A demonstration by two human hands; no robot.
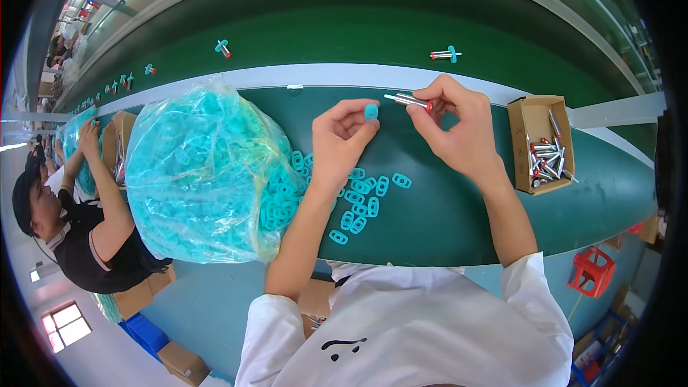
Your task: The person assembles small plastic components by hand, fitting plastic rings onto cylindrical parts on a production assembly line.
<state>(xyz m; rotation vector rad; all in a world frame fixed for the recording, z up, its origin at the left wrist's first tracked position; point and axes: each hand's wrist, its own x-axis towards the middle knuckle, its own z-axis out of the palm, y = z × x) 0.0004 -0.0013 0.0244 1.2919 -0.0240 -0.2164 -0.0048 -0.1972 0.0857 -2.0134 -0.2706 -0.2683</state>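
Between the thumb and fingers of my left hand is a small teal plastic piece, held up over the green table. My right hand pinches a slim metal rod part with a red end, its thin tip pointing left toward the teal piece. A gap separates the two parts. Below my left hand lie several loose teal oval pieces with holes. They spread out from a large clear plastic bag full of the same pieces, left of my left forearm.
Right of my right hand stands a cardboard box holding several metal rods. Beyond the pale rail, a green belt carries rods fitted with teal pieces. At the far left a person works at the same table. A red stool stands lower right.
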